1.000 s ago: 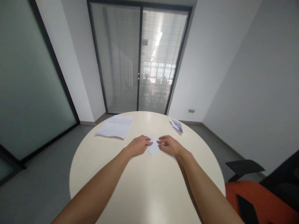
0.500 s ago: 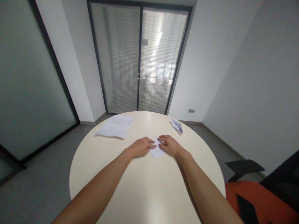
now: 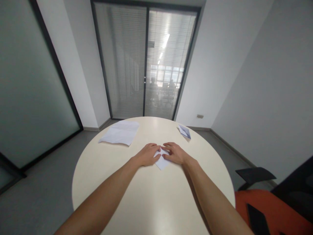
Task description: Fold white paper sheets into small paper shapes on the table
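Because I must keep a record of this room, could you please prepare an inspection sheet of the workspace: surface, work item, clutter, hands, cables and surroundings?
Surface: round cream table with a smooth, slightly shiny top.
Work item: small white paper piece, one corner pointing toward the person; partly covered by fingers.
Clutter: large creased white paper sheet at far left; folded white paper at far right.
Hands: bare left hand and bare right hand at opposite sides of the small paper, thumbs apart from fingers.
Cables: nothing seen.
Surroundings: dark-framed glass panels with blinds beyond the table; orange-and-black chair at right.
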`<state>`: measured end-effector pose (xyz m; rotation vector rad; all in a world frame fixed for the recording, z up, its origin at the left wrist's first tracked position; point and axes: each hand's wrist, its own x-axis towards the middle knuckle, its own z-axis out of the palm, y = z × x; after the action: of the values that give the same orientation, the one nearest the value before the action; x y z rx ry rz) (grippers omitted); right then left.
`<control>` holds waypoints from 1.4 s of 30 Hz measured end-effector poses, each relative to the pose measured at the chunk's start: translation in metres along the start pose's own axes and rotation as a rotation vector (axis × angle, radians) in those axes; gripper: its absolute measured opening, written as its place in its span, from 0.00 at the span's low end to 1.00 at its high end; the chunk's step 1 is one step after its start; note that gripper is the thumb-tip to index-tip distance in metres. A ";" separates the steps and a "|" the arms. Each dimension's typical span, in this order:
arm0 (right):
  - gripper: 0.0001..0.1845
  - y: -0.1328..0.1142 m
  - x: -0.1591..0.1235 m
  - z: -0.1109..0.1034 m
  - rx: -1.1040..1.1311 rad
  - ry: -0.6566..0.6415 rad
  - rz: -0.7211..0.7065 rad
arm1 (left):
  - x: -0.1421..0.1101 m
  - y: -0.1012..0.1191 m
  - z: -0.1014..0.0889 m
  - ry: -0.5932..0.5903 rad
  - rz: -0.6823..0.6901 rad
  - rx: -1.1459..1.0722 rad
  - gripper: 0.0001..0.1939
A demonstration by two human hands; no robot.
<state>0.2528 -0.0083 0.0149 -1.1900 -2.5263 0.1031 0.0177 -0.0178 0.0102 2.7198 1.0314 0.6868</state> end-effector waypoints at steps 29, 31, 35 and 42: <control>0.26 0.018 -0.003 0.003 -0.065 0.029 0.138 | 0.000 -0.015 -0.013 0.008 -0.044 0.117 0.11; 0.25 0.019 -0.003 0.003 -0.075 0.029 0.154 | -0.001 -0.015 -0.013 0.006 -0.050 0.125 0.11; 0.24 0.016 -0.003 0.000 -0.077 0.025 0.156 | -0.001 -0.014 -0.014 0.009 -0.084 0.151 0.10; 0.25 0.012 -0.005 0.000 -0.065 0.024 0.166 | 0.002 -0.012 -0.016 0.020 -0.161 0.208 0.11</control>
<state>0.2648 -0.0039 0.0112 -1.4167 -2.4243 0.0476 0.0039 -0.0076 0.0214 2.7627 1.3803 0.6124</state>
